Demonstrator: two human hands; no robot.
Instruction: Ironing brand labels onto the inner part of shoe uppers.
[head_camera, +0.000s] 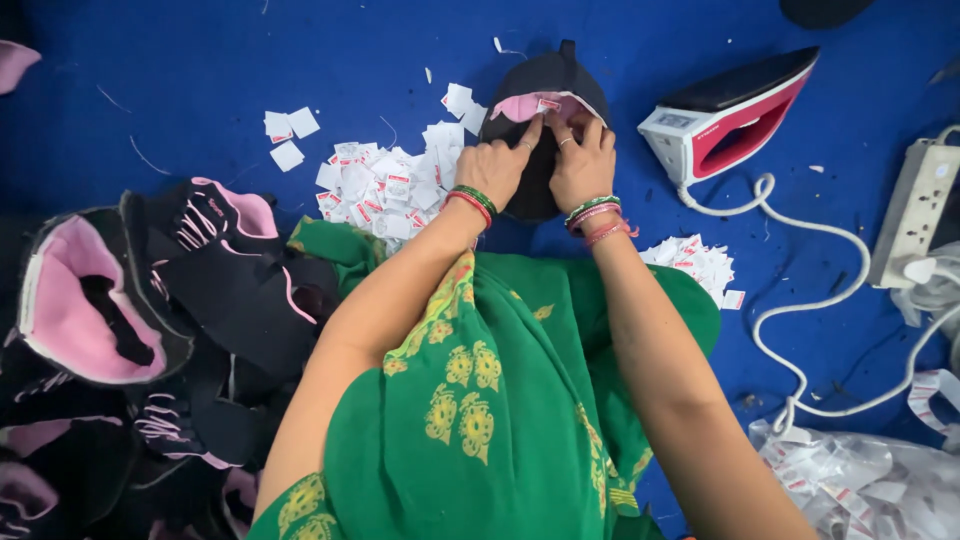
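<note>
the left hand (497, 168) and right hand (583, 160) sit side by side, fingertips pinching a small white label (549, 104) down onto the pink lining of a black shoe upper (540, 95) lying flat on the blue mat (200, 70), so this piece looks mid-way through getting its label. just left lies a heap of loose labels (385, 185), with a smaller stack (700, 262) by the right forearm. judging by the big pile of black-and-pink uppers (150, 330) at the left, plenty remains, and the iron (730, 110) rests untouched.
</note>
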